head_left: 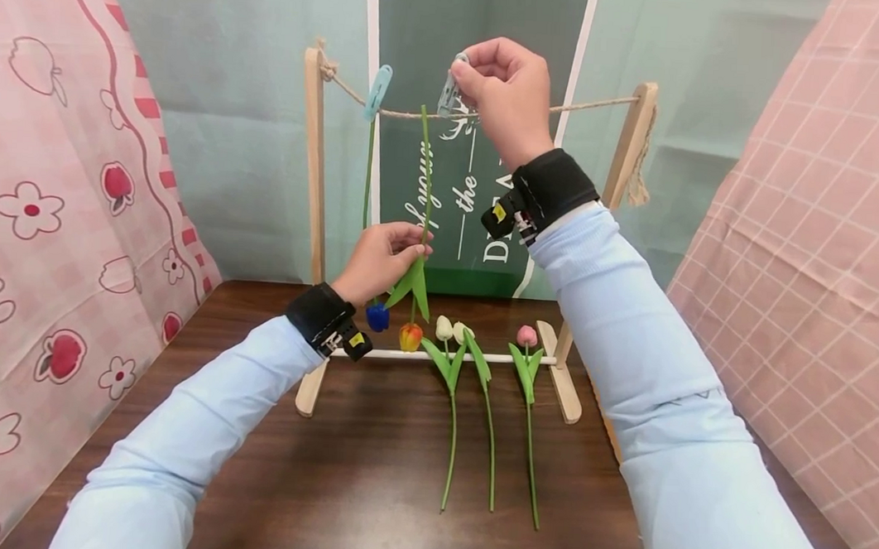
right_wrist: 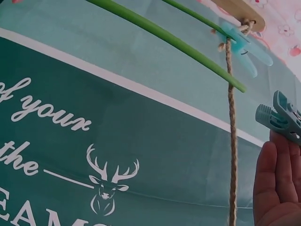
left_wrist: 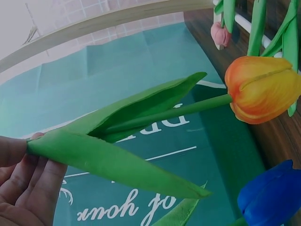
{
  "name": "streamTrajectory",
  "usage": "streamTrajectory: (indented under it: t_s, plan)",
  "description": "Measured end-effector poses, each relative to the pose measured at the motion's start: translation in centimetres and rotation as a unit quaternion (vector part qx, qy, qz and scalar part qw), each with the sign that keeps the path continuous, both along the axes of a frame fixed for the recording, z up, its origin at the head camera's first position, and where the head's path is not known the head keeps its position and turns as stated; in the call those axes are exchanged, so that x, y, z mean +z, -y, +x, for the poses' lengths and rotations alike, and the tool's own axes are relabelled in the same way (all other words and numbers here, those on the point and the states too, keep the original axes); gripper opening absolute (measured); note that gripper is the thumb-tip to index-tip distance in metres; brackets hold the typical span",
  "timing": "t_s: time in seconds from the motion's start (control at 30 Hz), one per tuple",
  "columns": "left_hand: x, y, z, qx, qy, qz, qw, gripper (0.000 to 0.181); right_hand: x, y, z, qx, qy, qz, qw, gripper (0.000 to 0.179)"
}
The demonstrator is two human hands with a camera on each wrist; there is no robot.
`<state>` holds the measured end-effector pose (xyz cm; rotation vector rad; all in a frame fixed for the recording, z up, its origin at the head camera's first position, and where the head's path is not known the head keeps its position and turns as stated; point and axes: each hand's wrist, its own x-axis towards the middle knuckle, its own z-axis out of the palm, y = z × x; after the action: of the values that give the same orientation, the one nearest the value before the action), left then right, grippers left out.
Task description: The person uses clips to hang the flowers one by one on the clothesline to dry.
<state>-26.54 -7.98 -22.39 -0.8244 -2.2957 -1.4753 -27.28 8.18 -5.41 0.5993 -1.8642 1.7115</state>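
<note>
My left hand (head_left: 384,259) pinches the stem of an orange-yellow tulip (head_left: 410,337), which hangs head down with its stem end at the rope (head_left: 597,105). In the left wrist view its green leaves (left_wrist: 117,160) spread out beyond my fingertips. My right hand (head_left: 510,96) holds a blue-green clothespin (head_left: 449,93) close to the rope, right of the stem end. The right wrist view shows this clothespin (right_wrist: 282,115) apart from both the rope and the stem (right_wrist: 188,49). A light blue clothespin (head_left: 379,91) clips a blue tulip (head_left: 378,316) upside down on the rope at the left.
The rope is strung between two wooden posts (head_left: 314,160) joined low down by a white rod (head_left: 498,359). Two white tulips (head_left: 444,329) and a pink tulip (head_left: 527,337) lie on the dark wooden table (head_left: 370,462). A green printed cloth (head_left: 497,29) hangs behind.
</note>
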Motion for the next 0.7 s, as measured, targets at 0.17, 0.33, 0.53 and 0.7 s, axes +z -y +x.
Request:
streamTrajectory:
  t_s: [0.17, 0.33, 0.53, 0.7]
  plan:
    - [-0.2, 0.0, -0.2, 0.002, -0.005, -0.003, 1.0, 0.018, 0.1, 0.4, -0.3, -0.006, 0.024, 0.002, 0.9997, 0.008]
    - [-0.3, 0.0, -0.2, 0.0, -0.01, -0.005, 0.9999, 0.018, 0.1, 0.6, -0.5, -0.016, 0.047, 0.006, 0.9988, 0.006]
    - [-0.3, 0.1, -0.3, 0.005, -0.015, -0.006, 0.9999, 0.019, 0.2, 1.1, -0.9, -0.026, 0.073, 0.005, 0.997, 0.007]
    - [-0.3, 0.1, -0.4, 0.008, -0.015, -0.01, 0.9998, 0.019, 0.1, 1.5, -1.1, -0.027, 0.088, 0.01, 0.9957, 0.007]
